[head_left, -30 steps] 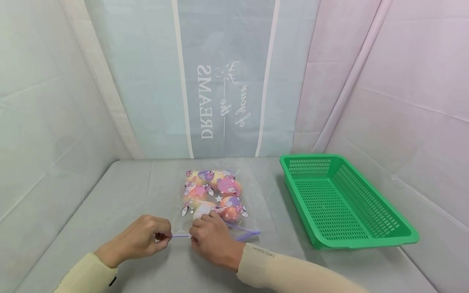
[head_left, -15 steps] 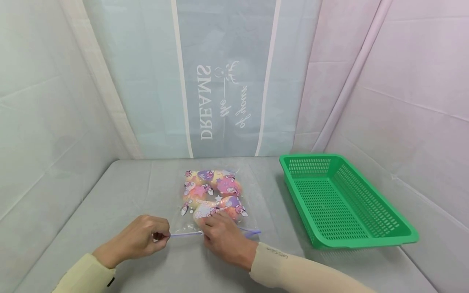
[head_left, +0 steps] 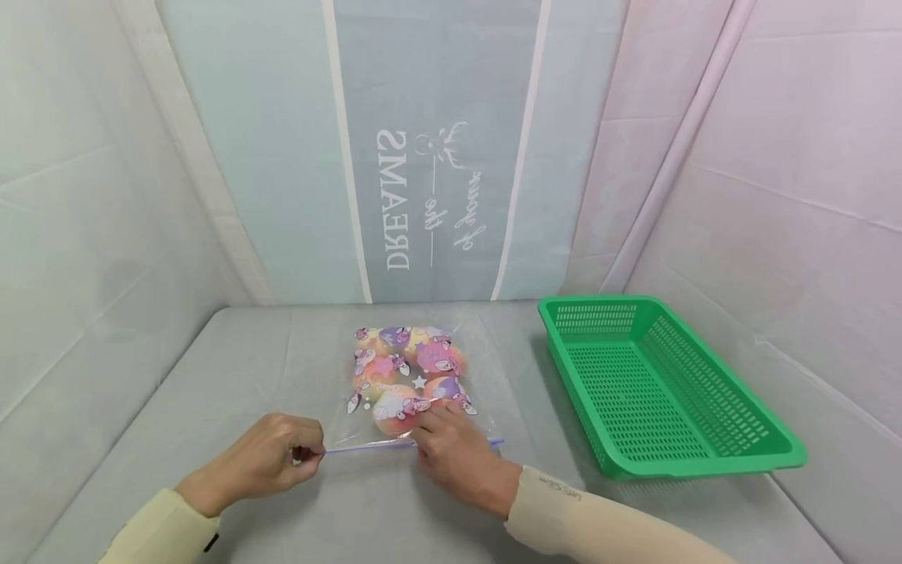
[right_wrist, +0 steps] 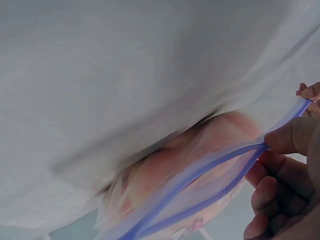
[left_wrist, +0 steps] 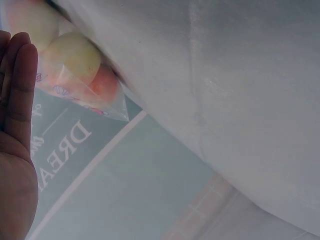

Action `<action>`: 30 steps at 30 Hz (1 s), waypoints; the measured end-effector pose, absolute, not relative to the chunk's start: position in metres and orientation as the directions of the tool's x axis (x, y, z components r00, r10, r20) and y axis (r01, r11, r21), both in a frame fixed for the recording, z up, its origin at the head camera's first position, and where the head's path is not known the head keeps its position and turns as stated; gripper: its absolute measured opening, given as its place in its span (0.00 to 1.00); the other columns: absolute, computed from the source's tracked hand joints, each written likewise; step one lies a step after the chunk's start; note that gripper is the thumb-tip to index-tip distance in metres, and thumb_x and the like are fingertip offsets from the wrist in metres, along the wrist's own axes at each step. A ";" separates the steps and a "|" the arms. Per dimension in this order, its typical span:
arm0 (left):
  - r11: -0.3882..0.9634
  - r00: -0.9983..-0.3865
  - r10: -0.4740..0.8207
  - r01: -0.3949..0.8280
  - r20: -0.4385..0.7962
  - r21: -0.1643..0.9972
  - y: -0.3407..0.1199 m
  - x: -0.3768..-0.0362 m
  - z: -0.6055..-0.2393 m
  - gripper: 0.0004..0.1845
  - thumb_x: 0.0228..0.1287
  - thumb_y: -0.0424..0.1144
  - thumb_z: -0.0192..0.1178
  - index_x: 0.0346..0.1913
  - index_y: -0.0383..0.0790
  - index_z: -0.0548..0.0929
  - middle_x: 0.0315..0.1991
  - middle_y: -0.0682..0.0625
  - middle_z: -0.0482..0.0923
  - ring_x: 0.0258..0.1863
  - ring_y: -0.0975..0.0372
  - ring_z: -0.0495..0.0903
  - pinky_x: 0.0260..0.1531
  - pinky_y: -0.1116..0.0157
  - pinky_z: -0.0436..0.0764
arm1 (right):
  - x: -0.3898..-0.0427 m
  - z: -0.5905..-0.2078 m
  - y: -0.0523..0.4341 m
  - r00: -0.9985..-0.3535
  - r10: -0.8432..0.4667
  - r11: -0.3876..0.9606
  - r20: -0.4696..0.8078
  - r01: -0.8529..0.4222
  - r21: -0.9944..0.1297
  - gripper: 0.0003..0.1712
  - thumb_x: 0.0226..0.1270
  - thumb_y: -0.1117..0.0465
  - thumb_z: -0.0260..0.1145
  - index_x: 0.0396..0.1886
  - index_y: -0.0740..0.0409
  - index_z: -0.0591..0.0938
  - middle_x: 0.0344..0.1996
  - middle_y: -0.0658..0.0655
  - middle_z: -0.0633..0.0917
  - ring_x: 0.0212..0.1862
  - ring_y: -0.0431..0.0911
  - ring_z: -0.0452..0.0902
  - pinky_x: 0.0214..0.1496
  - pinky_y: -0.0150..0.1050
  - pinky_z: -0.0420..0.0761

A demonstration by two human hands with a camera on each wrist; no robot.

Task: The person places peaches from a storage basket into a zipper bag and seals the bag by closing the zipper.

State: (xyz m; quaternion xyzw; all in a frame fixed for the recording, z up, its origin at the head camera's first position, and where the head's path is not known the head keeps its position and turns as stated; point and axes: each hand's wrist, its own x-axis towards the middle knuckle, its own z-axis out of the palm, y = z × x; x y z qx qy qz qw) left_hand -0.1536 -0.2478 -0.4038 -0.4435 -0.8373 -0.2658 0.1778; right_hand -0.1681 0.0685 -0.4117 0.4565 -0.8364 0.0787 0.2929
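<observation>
A clear zip bag (head_left: 380,368) printed with pink and purple cartoon shapes lies on the table, its mouth toward me. Round pinkish-yellow fruits like peaches (left_wrist: 75,57) fill it. At the mouth's left end, my left hand (head_left: 257,462) pinches the purple zip strip (head_left: 362,448). My right hand (head_left: 461,458) pinches that strip farther right, between thumb and curled fingers. In the right wrist view the two purple strips (right_wrist: 185,177) meet at my right thumb and gape apart on the side away from my left hand.
A green slotted basket (head_left: 634,392) stands on the right of the grey covered table (head_left: 232,368), with nothing inside. Fabric walls (head_left: 458,94) rise behind and at both sides.
My right hand has slid rightward along the zip strip, leaving a longer straight purple line behind it. My left hand stays nearly still at the left end.
</observation>
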 end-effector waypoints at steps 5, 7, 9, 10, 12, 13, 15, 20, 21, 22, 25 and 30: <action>0.476 -0.556 0.644 0.829 0.525 0.293 -0.249 -0.153 -0.405 0.21 0.42 0.20 0.71 0.24 0.55 0.81 0.23 0.68 0.75 0.23 0.79 0.71 0.22 0.83 0.70 | -0.167 -0.409 0.081 -0.447 -0.710 0.600 0.544 -0.789 0.135 0.07 0.51 0.64 0.80 0.25 0.52 0.87 0.28 0.46 0.80 0.35 0.42 0.77 0.38 0.35 0.70; 0.478 -0.558 0.641 0.828 0.527 0.294 -0.249 -0.153 -0.405 0.21 0.42 0.20 0.71 0.24 0.55 0.81 0.23 0.68 0.75 0.23 0.79 0.71 0.22 0.83 0.70 | -0.166 -0.408 0.087 -0.467 -0.709 0.610 0.528 -0.782 0.128 0.07 0.51 0.63 0.81 0.26 0.52 0.88 0.28 0.46 0.81 0.35 0.42 0.77 0.38 0.35 0.70; 0.480 -0.558 0.638 0.827 0.530 0.293 -0.249 -0.153 -0.405 0.21 0.42 0.20 0.71 0.24 0.55 0.81 0.23 0.68 0.74 0.22 0.79 0.71 0.22 0.83 0.71 | -0.166 -0.406 0.092 -0.481 -0.710 0.619 0.513 -0.774 0.130 0.08 0.52 0.63 0.81 0.27 0.53 0.88 0.28 0.46 0.81 0.35 0.42 0.77 0.37 0.35 0.70; 0.481 -0.558 0.638 0.827 0.531 0.291 -0.249 -0.154 -0.405 0.21 0.42 0.20 0.71 0.24 0.55 0.81 0.23 0.68 0.74 0.22 0.79 0.71 0.22 0.83 0.70 | -0.166 -0.406 0.094 -0.490 -0.708 0.624 0.508 -0.771 0.125 0.08 0.52 0.63 0.81 0.30 0.53 0.88 0.29 0.47 0.81 0.34 0.42 0.77 0.37 0.35 0.70; 0.480 -0.556 0.639 0.828 0.532 0.290 -0.249 -0.154 -0.405 0.21 0.42 0.20 0.71 0.24 0.55 0.81 0.23 0.68 0.74 0.22 0.79 0.71 0.22 0.83 0.71 | -0.166 -0.405 0.100 -0.506 -0.705 0.633 0.497 -0.765 0.118 0.09 0.52 0.62 0.82 0.30 0.54 0.88 0.29 0.47 0.81 0.33 0.42 0.76 0.36 0.35 0.68; 0.479 -0.555 0.640 0.829 0.532 0.289 -0.249 -0.154 -0.404 0.21 0.42 0.20 0.71 0.24 0.55 0.81 0.23 0.68 0.74 0.22 0.79 0.71 0.22 0.83 0.71 | -0.167 -0.405 0.102 -0.511 -0.704 0.636 0.492 -0.763 0.118 0.09 0.52 0.63 0.82 0.31 0.54 0.88 0.29 0.47 0.81 0.33 0.42 0.76 0.36 0.35 0.68; 0.478 -0.554 0.641 0.830 0.532 0.288 -0.249 -0.154 -0.405 0.21 0.42 0.20 0.71 0.24 0.55 0.81 0.23 0.68 0.74 0.22 0.79 0.71 0.22 0.83 0.70 | -0.167 -0.405 0.108 -0.523 -0.703 0.643 0.482 -0.757 0.116 0.09 0.52 0.63 0.81 0.31 0.53 0.88 0.28 0.46 0.81 0.32 0.42 0.75 0.35 0.35 0.66; 0.475 -0.550 0.640 0.832 0.536 0.287 -0.251 -0.155 -0.405 0.22 0.41 0.20 0.71 0.24 0.55 0.80 0.22 0.68 0.74 0.22 0.79 0.70 0.22 0.83 0.70 | -0.170 -0.407 0.120 -0.521 -0.699 0.652 0.490 -0.746 0.135 0.07 0.51 0.64 0.80 0.27 0.53 0.87 0.26 0.46 0.81 0.30 0.42 0.73 0.35 0.35 0.66; 0.474 -0.549 0.640 0.833 0.537 0.286 -0.251 -0.155 -0.406 0.22 0.41 0.20 0.70 0.24 0.55 0.80 0.22 0.68 0.74 0.22 0.79 0.70 0.22 0.83 0.70 | -0.170 -0.407 0.122 -0.515 -0.697 0.650 0.500 -0.747 0.137 0.08 0.50 0.65 0.80 0.26 0.54 0.87 0.25 0.46 0.81 0.30 0.42 0.73 0.35 0.36 0.67; 0.475 -0.549 0.641 0.833 0.537 0.285 -0.251 -0.155 -0.406 0.22 0.41 0.20 0.70 0.23 0.55 0.80 0.22 0.68 0.74 0.22 0.79 0.70 0.22 0.83 0.70 | -0.171 -0.408 0.125 -0.509 -0.694 0.650 0.509 -0.748 0.138 0.08 0.49 0.65 0.80 0.26 0.54 0.87 0.24 0.47 0.81 0.29 0.42 0.72 0.35 0.36 0.67; 0.478 -0.550 0.642 0.832 0.535 0.282 -0.252 -0.155 -0.406 0.22 0.41 0.20 0.70 0.23 0.55 0.79 0.22 0.68 0.73 0.22 0.79 0.70 0.22 0.83 0.70 | -0.172 -0.408 0.132 -0.492 -0.688 0.644 0.534 -0.753 0.136 0.08 0.47 0.67 0.79 0.23 0.55 0.85 0.22 0.47 0.78 0.28 0.42 0.70 0.35 0.36 0.67; 0.479 -0.552 0.643 0.831 0.531 0.283 -0.251 -0.155 -0.405 0.22 0.41 0.20 0.70 0.23 0.55 0.79 0.22 0.68 0.73 0.22 0.78 0.70 0.22 0.83 0.70 | -0.172 -0.409 0.145 -0.490 -0.681 0.646 0.543 -0.752 0.131 0.10 0.45 0.69 0.78 0.19 0.55 0.83 0.19 0.46 0.74 0.26 0.42 0.68 0.34 0.36 0.66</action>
